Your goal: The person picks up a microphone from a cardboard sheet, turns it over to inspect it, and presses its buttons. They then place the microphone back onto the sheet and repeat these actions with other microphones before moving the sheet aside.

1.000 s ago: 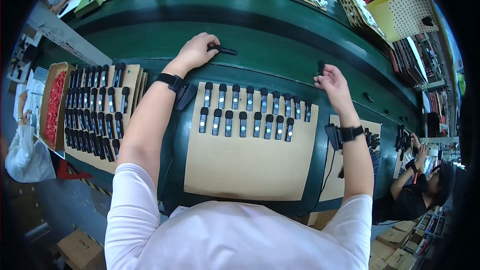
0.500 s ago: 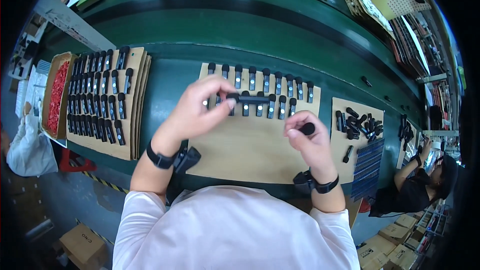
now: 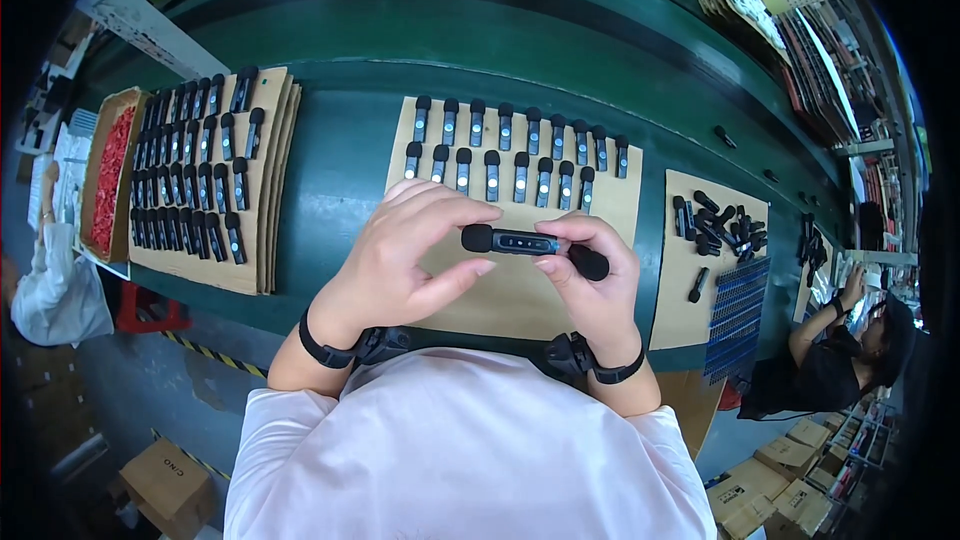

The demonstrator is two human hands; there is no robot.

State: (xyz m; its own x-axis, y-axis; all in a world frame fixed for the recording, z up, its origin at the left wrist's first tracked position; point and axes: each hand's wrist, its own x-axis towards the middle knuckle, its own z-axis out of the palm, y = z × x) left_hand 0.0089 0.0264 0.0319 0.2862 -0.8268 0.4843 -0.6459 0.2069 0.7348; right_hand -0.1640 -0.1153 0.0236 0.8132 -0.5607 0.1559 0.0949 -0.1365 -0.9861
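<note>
A small black microphone (image 3: 525, 242) with a round foam cap lies sideways in front of me. My right hand (image 3: 600, 255) pinches its bare end between thumb and fingers. Against the same palm sits a second black foam-capped piece (image 3: 589, 262), its body hidden by the hand. My left hand (image 3: 395, 250) is spread around the foam cap, thumb below and fingers above, seemingly without touching it. Beyond my hands, two rows of like microphones (image 3: 492, 175) lie on a cardboard sheet (image 3: 480, 315), caps pointing away from me.
To the left, stacked cardboard sheets (image 3: 270, 180) carry rows of microphones beside a box of red pieces (image 3: 125, 155). Right of me, a loose pile of microphones (image 3: 720, 225) lies by a blue strip rack (image 3: 738, 315). Co-workers sit at both sides; the green bench (image 3: 350, 160) extends behind.
My left hand has let go of the microphone's cap and opened. My right hand has moved left and now grips the other end. The microphone has come nearer to me.
</note>
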